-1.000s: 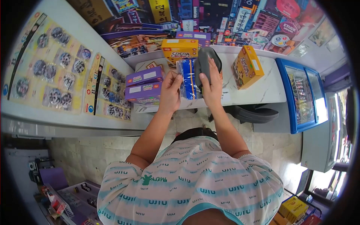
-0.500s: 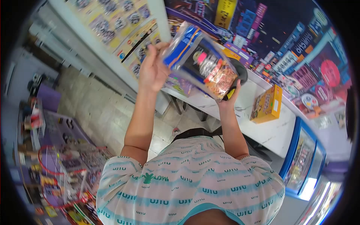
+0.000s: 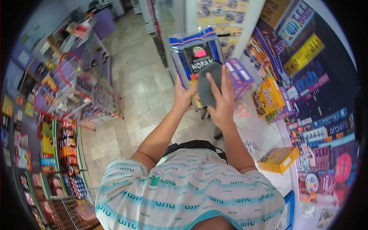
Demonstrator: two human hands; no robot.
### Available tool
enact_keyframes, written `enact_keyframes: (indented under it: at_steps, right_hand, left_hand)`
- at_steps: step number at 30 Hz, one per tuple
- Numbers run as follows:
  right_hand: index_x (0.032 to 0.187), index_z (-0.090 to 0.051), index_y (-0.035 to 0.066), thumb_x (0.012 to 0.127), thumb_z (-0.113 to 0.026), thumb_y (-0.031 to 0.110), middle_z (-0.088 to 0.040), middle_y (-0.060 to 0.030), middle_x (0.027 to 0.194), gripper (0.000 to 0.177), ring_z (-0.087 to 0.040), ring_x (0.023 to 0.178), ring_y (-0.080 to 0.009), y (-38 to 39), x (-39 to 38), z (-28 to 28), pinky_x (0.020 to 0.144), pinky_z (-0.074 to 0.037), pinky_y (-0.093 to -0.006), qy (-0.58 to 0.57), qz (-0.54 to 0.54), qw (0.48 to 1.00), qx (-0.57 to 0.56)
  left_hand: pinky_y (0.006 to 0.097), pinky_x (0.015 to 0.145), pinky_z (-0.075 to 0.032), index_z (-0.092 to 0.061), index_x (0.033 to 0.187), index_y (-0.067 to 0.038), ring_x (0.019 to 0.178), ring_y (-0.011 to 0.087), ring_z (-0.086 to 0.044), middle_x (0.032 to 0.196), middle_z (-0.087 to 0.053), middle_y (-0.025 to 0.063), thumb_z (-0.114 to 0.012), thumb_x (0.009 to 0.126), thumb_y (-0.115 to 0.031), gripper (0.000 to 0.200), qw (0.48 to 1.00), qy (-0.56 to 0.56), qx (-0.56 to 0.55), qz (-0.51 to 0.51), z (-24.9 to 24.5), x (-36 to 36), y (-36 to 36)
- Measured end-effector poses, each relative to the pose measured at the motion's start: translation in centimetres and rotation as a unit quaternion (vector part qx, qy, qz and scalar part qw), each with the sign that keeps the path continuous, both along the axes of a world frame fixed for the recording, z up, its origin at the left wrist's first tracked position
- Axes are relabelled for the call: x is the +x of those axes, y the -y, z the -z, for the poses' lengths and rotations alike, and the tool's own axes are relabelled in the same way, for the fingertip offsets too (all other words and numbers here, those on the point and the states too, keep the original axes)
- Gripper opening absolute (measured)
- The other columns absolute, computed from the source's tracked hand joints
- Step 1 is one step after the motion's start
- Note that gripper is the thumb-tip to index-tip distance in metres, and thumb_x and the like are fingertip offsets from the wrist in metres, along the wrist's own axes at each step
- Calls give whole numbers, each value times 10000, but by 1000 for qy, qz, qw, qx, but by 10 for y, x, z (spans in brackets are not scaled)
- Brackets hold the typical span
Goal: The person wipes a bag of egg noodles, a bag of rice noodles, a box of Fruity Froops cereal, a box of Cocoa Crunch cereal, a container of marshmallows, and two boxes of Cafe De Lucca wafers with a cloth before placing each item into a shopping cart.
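Note:
A blue and clear plastic snack bag (image 3: 193,53) with a black label and a pink sticker is held up in front of me. My left hand (image 3: 184,96) grips its lower left edge, thumb toward the front. My right hand (image 3: 222,97) has its thumb and fingers around a dark grey oval pad (image 3: 207,86), which lies against the bag's front and covers its lower right part. The pad's kind does not show clearly. Just behind my right hand are stacked purple boxes (image 3: 238,76) on the white counter.
Yellow boxes (image 3: 268,97) (image 3: 279,159) stand on the white marbled counter (image 3: 245,132) at right, by a colourful printed wall. A red-trimmed wire rack (image 3: 76,90) stands at left, with snack shelves (image 3: 69,149) below it. Tiled floor (image 3: 134,76) runs between.
My view has turned left toward the aisle. The bag is now upright, and my right hand with the grey pad has come from behind the bag's edge to its front.

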State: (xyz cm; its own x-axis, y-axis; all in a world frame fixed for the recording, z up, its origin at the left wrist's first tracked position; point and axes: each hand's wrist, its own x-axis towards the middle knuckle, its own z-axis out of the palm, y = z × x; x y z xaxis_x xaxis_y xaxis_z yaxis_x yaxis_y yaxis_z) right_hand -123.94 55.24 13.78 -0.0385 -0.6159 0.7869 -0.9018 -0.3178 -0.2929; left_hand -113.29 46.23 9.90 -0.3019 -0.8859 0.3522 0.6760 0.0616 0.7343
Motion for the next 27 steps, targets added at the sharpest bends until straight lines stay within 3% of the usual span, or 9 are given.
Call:
enact_keyframes:
  at_steps: [7,9,13,15,16,18,22,24,27]
  right_hand:
    - [1283,-515,99,726,-668,78,-310,-242,1420,577,-298,1330,-348,103,52,-59,1054,-287,-412,43,-161,985,-39]
    - [1281,-509,68,703,-678,72,-324,-246,1411,603,-312,1321,-354,133,68,-69,1039,-310,-423,476,-252,803,254]
    - [1316,-465,52,703,-672,44,-287,-242,1436,647,-322,1318,-355,138,164,-17,1032,-327,-418,449,-260,825,224]
    - [1351,-422,64,747,-647,59,-245,-234,1460,644,-319,1325,-343,112,225,-1,1031,-333,-395,86,-288,954,-1]
    - [1351,-422,64,747,-647,59,-245,-234,1460,644,-319,1325,-343,116,243,3,1031,-333,-395,86,-307,948,1]
    - [1385,-378,93,764,-638,62,-170,-224,1489,674,-294,1344,-323,128,278,8,1035,-333,-395,224,-402,886,59]
    - [1190,-542,-9,854,-620,213,-591,-178,1158,410,-596,1047,-284,178,318,-29,900,-462,-350,502,-432,732,160]
    - [1047,-597,4,886,-591,312,-669,-88,895,348,-665,767,-197,226,334,-23,719,-530,-301,646,-530,426,346]
    - [967,-600,66,899,-545,387,-658,-40,805,333,-647,666,-141,235,391,-3,599,-545,-285,655,-539,319,423]
  left_hand:
    - [314,872,-458,-377,1267,-37,997,170,-561,1117,-552,82,-785,629,-27,757,981,157,-60,-98,-3,98,-1]
    - [330,861,-477,-400,1227,-30,975,184,-590,1079,-583,102,-769,631,-3,702,977,147,-74,-137,-7,130,2]
    - [340,854,-486,-391,1247,-35,960,194,-600,1090,-579,101,-743,625,48,719,977,43,-8,-208,-21,209,17]
    - [341,851,-489,-396,1238,-36,958,198,-603,1094,-578,105,-734,628,46,703,972,39,-15,-232,-22,262,30]
    - [341,849,-492,-400,1229,-38,955,202,-606,1097,-578,109,-726,630,45,687,971,41,-20,-235,-22,289,34]
    - [350,854,-489,-391,1243,-34,952,204,-606,1096,-579,110,-730,617,19,714,964,65,-23,-256,-17,330,37]
    - [375,893,-471,-368,1280,-22,1002,223,-590,1119,-573,126,-743,574,-35,800,973,104,-10,-204,2,396,38]
    - [378,904,-471,-401,1259,-5,1019,242,-589,1120,-580,142,-734,566,-59,771,997,13,47,-53,11,417,32]
    - [402,850,-516,-471,1205,20,933,280,-631,1055,-617,163,-706,611,-169,666,992,-47,48,-108,10,436,34]
